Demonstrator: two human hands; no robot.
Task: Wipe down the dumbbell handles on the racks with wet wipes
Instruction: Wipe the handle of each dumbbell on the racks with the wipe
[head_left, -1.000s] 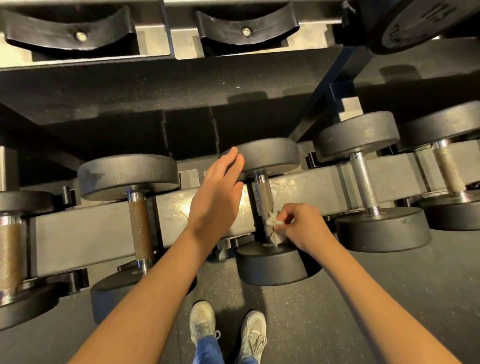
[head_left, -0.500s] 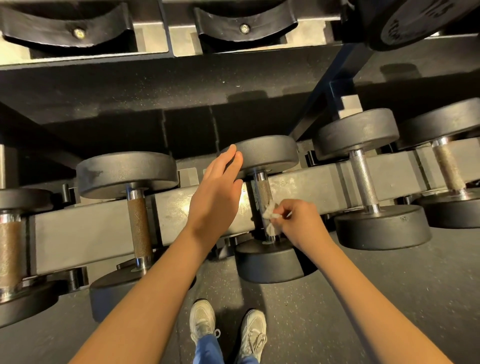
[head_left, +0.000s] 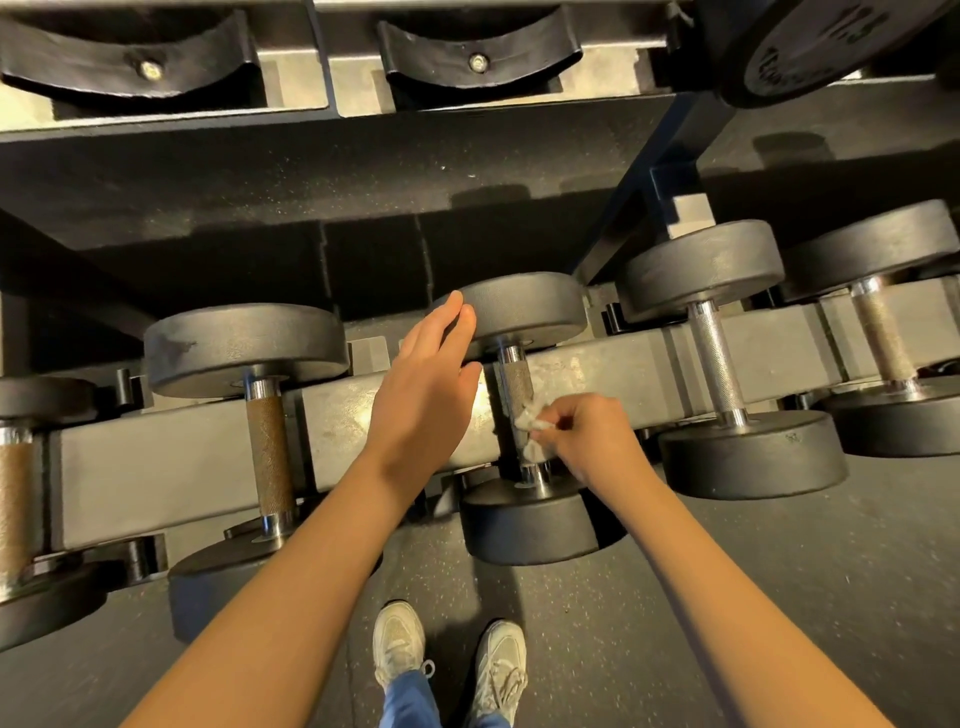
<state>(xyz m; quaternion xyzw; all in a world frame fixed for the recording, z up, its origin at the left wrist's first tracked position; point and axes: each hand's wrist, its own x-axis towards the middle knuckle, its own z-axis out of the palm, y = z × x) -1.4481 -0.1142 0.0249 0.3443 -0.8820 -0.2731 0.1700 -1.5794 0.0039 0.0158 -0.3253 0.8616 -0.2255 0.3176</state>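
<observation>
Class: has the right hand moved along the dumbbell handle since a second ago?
Yes: the right hand with its wipe slid slightly up the handle, away from the near head.

The person has bare forearms (head_left: 291, 587), blue jeans (head_left: 409, 701) and white laced sneakers (head_left: 399, 642).

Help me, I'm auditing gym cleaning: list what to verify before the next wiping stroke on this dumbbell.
1. Grip of the right hand on the wet wipe: ok, pinched in the fingers.
2. Contact of the wipe with the handle: ok, at its lower half.
3. Steadying by the left hand at the far head: ok, straight fingers rest on its edge.
4. Seating of the dumbbell across the rack rail: ok.
5. Wetness of the wipe: cannot tell.
6. Cleaning of the handle's underside: cannot tell, hidden.
</observation>
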